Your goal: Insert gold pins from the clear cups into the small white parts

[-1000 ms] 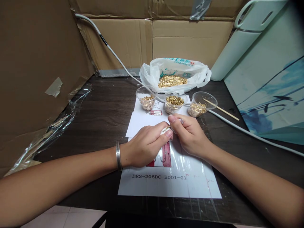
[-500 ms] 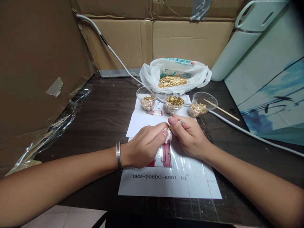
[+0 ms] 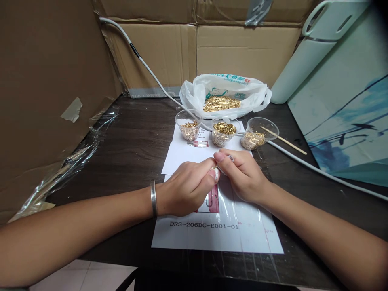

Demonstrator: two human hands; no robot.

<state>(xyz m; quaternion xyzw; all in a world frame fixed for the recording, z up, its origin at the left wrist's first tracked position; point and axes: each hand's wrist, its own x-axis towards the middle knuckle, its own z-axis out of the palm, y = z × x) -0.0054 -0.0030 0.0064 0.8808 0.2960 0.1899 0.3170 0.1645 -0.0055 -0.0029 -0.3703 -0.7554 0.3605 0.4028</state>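
Observation:
My left hand is closed, thumb against the bent fingers, with white wrapping showing at the fingertips. Touching it, or nearly so, is my right hand, also closed, its thumb pressed over the index finger, which bears a whitish band. A small gold-coloured pin shows as a sliver where the fingertips of both hands meet; most of it is hidden. Below the hands lies a printed sheet with a red picture, partly covered by my left hand.
Behind the hands stand three clear cups of small gold-coloured parts: left, middle and right. A wooden stick leans out of the right cup. Farther back are a plastic bag of gold-coloured pins, a white cable and cardboard walls.
My left hand has turned slightly and shifted a little right, covering more of the red picture and the white wrapping. Both hands stay closed together; the view has shifted slightly.

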